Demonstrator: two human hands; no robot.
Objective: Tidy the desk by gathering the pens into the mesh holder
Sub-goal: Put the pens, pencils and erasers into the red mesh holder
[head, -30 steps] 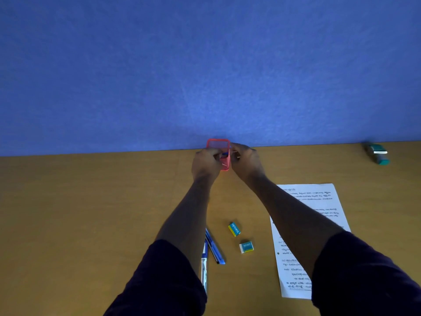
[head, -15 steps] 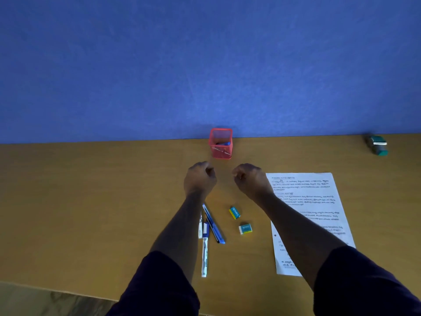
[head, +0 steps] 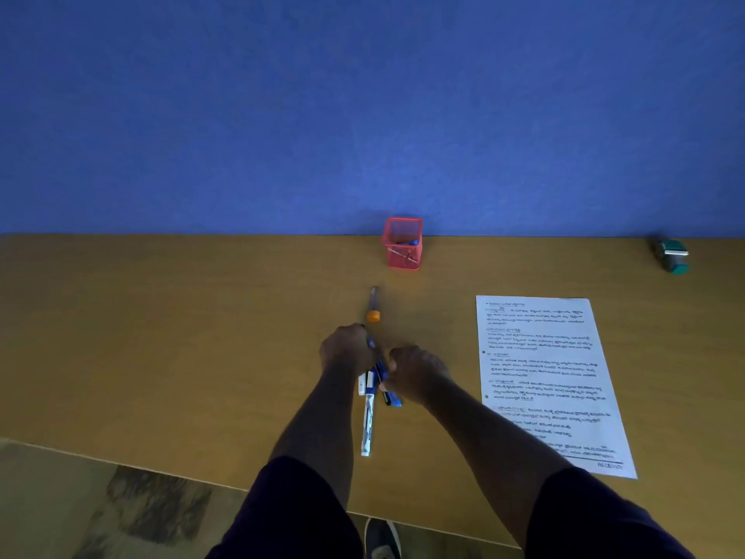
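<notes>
The red mesh holder [head: 403,244] stands at the back of the desk against the blue wall, with a blue-capped item inside. My left hand [head: 347,349] curls round a pen with an orange collar [head: 373,315] whose grey tip points toward the holder. My right hand [head: 417,373] is close beside it, its fingers pinching the blue pens [head: 390,395] that lie under both hands. A white and blue marker [head: 367,423] lies on the desk below my left hand, reaching toward the front edge. The pens' upper ends are hidden by my hands.
A printed sheet of paper [head: 540,377] lies at the right. A teal and grey object [head: 672,256] sits at the far right by the wall. The wooden desk [head: 161,336] ends in a front edge near me, with floor and a shoe [head: 381,538] below.
Both hands left the mesh holder and drew back toward me, down onto the pens. The orange-collared pen now shows beyond my left hand. My right arm now hides the two small erasers.
</notes>
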